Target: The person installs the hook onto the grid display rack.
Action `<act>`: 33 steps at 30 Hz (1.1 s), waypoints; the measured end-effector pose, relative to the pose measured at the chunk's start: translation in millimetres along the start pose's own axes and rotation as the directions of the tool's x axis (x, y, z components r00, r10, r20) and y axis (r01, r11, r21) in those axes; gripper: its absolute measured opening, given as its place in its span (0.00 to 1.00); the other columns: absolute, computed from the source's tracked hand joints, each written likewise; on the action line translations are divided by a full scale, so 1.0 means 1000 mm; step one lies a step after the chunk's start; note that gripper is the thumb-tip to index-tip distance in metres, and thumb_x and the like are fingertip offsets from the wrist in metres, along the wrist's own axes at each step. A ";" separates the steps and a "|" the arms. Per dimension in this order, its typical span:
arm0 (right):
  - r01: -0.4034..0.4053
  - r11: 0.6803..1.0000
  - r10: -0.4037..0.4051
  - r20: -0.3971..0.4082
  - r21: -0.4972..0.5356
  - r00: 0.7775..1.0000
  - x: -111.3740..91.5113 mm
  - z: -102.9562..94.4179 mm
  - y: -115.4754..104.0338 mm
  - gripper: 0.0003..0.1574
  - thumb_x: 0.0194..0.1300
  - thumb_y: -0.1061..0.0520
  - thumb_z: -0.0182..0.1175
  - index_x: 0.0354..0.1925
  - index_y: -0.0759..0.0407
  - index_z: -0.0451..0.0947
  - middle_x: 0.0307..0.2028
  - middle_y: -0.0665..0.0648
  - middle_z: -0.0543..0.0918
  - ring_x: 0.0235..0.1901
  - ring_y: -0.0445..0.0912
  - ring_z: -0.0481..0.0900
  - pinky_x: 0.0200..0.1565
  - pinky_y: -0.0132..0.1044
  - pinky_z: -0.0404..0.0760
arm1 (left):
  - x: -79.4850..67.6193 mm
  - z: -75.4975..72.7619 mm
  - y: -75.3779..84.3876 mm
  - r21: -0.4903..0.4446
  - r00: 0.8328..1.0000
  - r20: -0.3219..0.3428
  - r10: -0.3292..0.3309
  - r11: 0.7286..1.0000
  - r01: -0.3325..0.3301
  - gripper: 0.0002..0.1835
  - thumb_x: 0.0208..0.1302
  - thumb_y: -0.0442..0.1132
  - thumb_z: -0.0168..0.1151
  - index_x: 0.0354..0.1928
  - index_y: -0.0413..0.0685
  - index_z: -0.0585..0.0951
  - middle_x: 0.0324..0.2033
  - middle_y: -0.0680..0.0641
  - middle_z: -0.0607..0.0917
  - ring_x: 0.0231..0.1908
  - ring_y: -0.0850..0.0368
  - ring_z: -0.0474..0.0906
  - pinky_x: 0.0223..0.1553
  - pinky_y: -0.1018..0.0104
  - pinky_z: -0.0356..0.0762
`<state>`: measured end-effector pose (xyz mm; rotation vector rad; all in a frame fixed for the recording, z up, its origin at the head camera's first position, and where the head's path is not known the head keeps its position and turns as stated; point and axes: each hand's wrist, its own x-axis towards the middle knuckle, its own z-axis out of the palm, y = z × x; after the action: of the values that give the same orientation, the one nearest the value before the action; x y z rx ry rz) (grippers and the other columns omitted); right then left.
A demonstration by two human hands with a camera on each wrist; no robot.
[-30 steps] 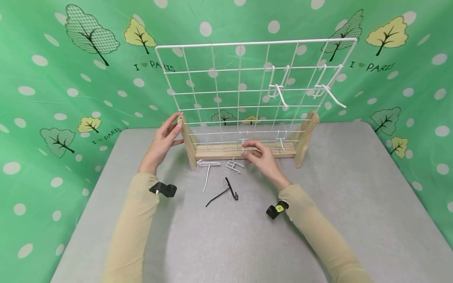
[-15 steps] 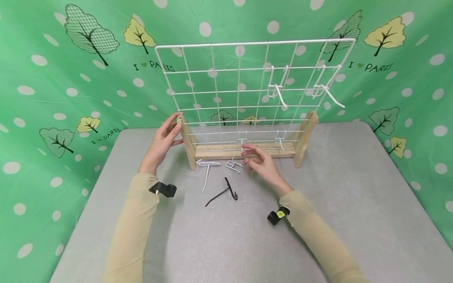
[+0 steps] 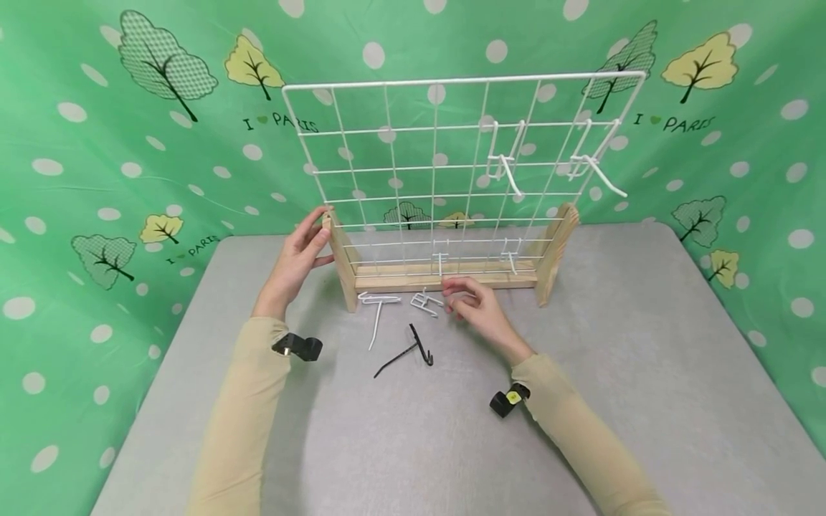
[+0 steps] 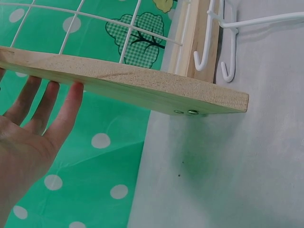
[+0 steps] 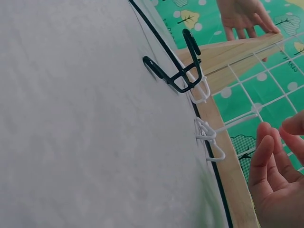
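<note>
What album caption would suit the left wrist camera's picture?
Left hand touching the wooden side panel of a white wire grid, with a white hook lying on the grey table.

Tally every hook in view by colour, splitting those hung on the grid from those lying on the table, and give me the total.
White hooks hung on the grid: 4
White hooks lying on the table: 2
Black hook lying on the table: 1
Total: 7

Six white hooks (image 3: pixel 510 174), one black hook (image 3: pixel 416 345), one wire grid (image 3: pixel 434 169), two wooden side panels (image 3: pixel 558 252), two hands (image 3: pixel 480 309).
</note>
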<state>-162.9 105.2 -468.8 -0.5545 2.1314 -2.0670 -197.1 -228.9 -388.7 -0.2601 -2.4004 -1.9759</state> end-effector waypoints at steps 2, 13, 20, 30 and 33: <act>0.003 1.000 -0.003 0.000 0.008 1.000 0.000 0.000 0.001 0.20 0.63 0.75 0.54 0.54 0.74 0.73 0.45 0.76 0.77 0.31 0.58 0.80 0.28 0.38 0.82 | 0.000 0.000 -0.001 0.002 1.000 -0.001 0.004 1.000 -0.004 0.28 0.75 0.47 0.48 0.74 0.57 0.59 0.65 0.35 0.66 0.65 0.43 0.62 0.56 0.47 0.76; -0.021 1.000 0.021 0.012 0.008 1.000 -0.003 0.005 0.003 0.17 0.64 0.74 0.54 0.52 0.76 0.73 0.43 0.75 0.77 0.33 0.68 0.77 0.26 0.36 0.80 | 0.000 0.000 -0.002 0.009 1.000 -0.001 0.014 1.000 -0.014 0.28 0.75 0.48 0.49 0.74 0.60 0.60 0.65 0.36 0.67 0.65 0.44 0.63 0.55 0.46 0.77; -0.067 0.998 0.068 0.066 -0.010 0.995 -0.011 0.015 -0.017 0.16 0.63 0.77 0.51 0.50 0.82 0.70 0.40 0.82 0.75 0.34 0.75 0.73 0.26 0.37 0.81 | 0.000 0.000 -0.002 0.007 1.000 -0.002 0.009 1.000 -0.009 0.28 0.75 0.48 0.49 0.74 0.60 0.59 0.65 0.36 0.66 0.65 0.44 0.62 0.56 0.45 0.76; -0.003 0.995 0.017 0.147 -0.098 0.989 -0.013 0.025 -0.027 0.13 0.62 0.77 0.54 0.46 0.81 0.73 0.41 0.79 0.78 0.39 0.71 0.76 0.37 0.41 0.84 | 0.002 0.000 -0.002 -0.002 1.000 0.000 0.003 1.000 -0.003 0.28 0.75 0.48 0.48 0.74 0.58 0.60 0.66 0.37 0.66 0.65 0.44 0.62 0.56 0.45 0.76; 0.026 0.989 -0.001 0.171 -0.144 0.985 -0.012 0.028 -0.030 0.13 0.61 0.77 0.55 0.45 0.80 0.74 0.43 0.75 0.79 0.44 0.65 0.77 0.46 0.47 0.81 | 0.001 0.000 -0.002 -0.005 1.000 -0.001 0.000 1.000 0.000 0.28 0.75 0.47 0.48 0.74 0.57 0.60 0.66 0.37 0.66 0.65 0.44 0.62 0.55 0.45 0.76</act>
<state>-137.0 83.5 -443.4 -0.7376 2.1948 -1.8061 -198.8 -229.1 -390.3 -0.2591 -2.3949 -1.9815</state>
